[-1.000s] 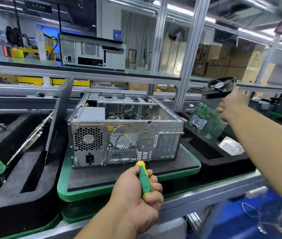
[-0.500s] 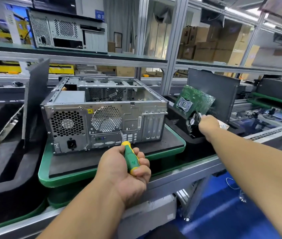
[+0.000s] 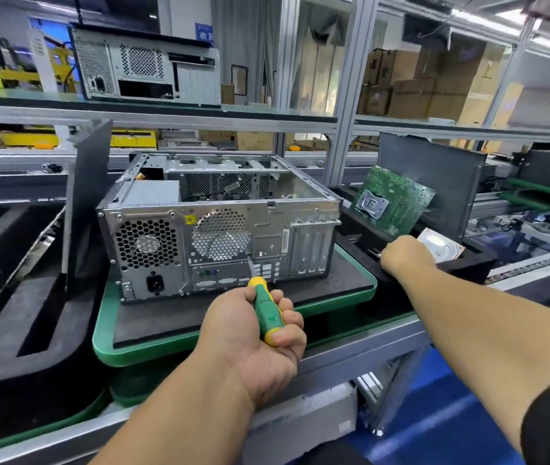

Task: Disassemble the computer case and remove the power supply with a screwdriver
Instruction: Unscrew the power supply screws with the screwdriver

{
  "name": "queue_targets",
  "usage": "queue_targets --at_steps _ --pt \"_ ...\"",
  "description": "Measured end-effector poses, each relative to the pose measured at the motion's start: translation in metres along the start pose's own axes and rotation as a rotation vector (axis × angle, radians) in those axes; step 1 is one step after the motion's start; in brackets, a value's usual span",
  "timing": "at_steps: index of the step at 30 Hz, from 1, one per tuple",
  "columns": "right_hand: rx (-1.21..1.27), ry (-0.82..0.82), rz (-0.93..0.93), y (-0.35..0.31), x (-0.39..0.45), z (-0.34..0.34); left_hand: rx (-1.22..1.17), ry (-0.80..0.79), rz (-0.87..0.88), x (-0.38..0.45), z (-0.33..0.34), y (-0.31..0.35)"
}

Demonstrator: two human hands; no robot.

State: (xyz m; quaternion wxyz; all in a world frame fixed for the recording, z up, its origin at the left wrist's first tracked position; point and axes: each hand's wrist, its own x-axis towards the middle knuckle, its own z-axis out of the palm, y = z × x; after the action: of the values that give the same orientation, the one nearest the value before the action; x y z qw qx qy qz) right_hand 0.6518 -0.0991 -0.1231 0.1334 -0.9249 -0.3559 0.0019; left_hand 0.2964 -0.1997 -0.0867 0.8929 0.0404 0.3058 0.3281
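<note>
**Fan set aside, supply next**

On the far left sits a black foam tray (image 3: 32, 330) with a loose side panel (image 3: 87, 196) standing at its edge; nothing there has shifted. Beside it the case (image 3: 220, 226) rests on its green tray (image 3: 116, 350), top open, rear face toward us; the power supply (image 3: 147, 243) is still bolted into the case's left rear corner, its mesh grille and mains socket facing out. In front of the case the left hand (image 3: 250, 333) is wrapped tight round the green-and-yellow screwdriver (image 3: 263, 313), as it was a second ago, shaft pointing up toward the rear ports and not on any screw. Further right comes the change: a second back the right hand (image 3: 404, 256) was up at shelf height carrying a black fan; now it has dropped to the right-hand foam tray (image 3: 468, 263), fist curled at the rim just below the leaning motherboard (image 3: 391, 204) (whether the fingers yet grip anything I cannot tell, the knuckles hide it; the fan itself is out of sight). A silver drive (image 3: 441, 248) lies just beyond the hand.

To my eye the fan is dealt with, so that hand should soon be free to steady the case; the supply's rear screws look like the next job.
</note>
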Motion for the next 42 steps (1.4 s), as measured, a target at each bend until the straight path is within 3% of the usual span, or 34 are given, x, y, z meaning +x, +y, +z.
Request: queue_targets --at_steps 4,6,7,9,11,14,17,23,34,38,42 --pt "0.596 0.358 -0.167 -0.026 -0.049 0.01 0.01 0.007 0.003 -0.001 -0.003 0.0" --pt "0.839 0.36 -0.35 -0.048 -0.094 0.012 0.012 0.009 0.003 0.0 -0.004 0.001" --pt "0.954 0.289 -0.428 -0.06 -0.116 0.015 0.012 0.008 0.002 0.0 -0.005 0.002" --pt "1.149 -0.028 -0.414 -0.085 -0.158 0.02 0.018 0.001 -0.003 0.001 -0.005 0.002" --pt "1.335 -0.41 -0.199 -0.107 -0.18 0.027 0.028 -0.006 -0.005 0.0 -0.004 0.002" --pt "1.519 -0.808 0.161 -0.13 -0.196 0.02 0.028 -0.054 0.007 -0.002 -0.002 0.001" --pt "1.552 -0.966 0.258 -0.145 -0.204 0.006 0.035 -0.061 0.013 -0.007 -0.005 0.002" --pt "1.527 -0.972 0.238 -0.163 -0.213 0.003 0.029 -0.049 -0.016 -0.016 -0.016 0.003" --pt "1.788 -1.084 0.342 -0.169 -0.212 0.018 0.12 -0.026 -0.007 -0.031 -0.03 0.005" --pt "1.841 -1.072 0.397 -0.175 -0.209 0.021 0.21 -0.047 0.057 -0.036 -0.036 0.01" --pt "1.902 -1.068 0.458 -0.178 -0.206 0.024 0.386 -0.029 0.227 -0.04 -0.044 0.015"
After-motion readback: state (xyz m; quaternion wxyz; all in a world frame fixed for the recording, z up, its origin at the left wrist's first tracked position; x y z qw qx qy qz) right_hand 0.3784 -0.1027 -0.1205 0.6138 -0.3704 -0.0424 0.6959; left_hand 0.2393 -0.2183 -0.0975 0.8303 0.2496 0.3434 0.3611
